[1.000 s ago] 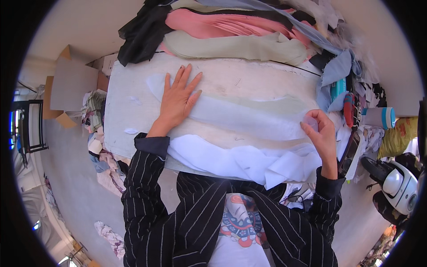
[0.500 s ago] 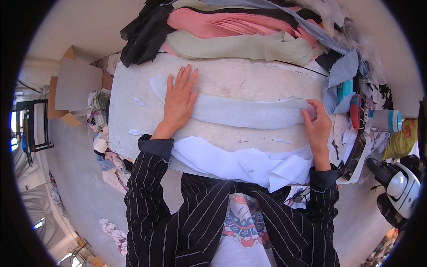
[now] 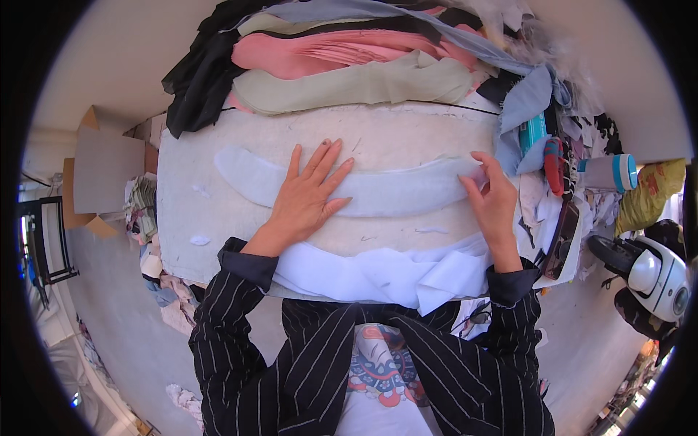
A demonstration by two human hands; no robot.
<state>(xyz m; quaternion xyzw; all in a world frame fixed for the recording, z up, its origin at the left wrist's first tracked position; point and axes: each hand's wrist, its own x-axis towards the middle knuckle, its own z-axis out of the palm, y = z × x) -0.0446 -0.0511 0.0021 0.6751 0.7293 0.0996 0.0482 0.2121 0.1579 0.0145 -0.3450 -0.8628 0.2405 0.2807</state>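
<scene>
A long, curved pale-blue fabric strip [image 3: 407, 192] lies across the light work table. My left hand [image 3: 309, 190] rests flat on it with the fingers spread, left of the strip's middle. At the strip's right end, my right hand [image 3: 496, 195] pinches the edge between thumb and forefinger. Part of that end is hidden by the fingers. Closer to me, a pile of white fabric pieces [image 3: 363, 269] lies loosely folded along the table's front edge, below both wrists.
At the table's far side lie pink fabric [image 3: 313, 57], a grey-green piece [image 3: 356, 86] and black cloth [image 3: 200, 91]. Sunglasses [image 3: 561, 243] and a blue-lidded container [image 3: 611, 174] are at the right. An open cardboard box [image 3: 109, 171] stands left; a white scooter [image 3: 651, 280] stands right.
My left hand has slid right along the strip, away from its left end, which now shows more. My right hand stays at the right end. The whole view has shifted slightly.
</scene>
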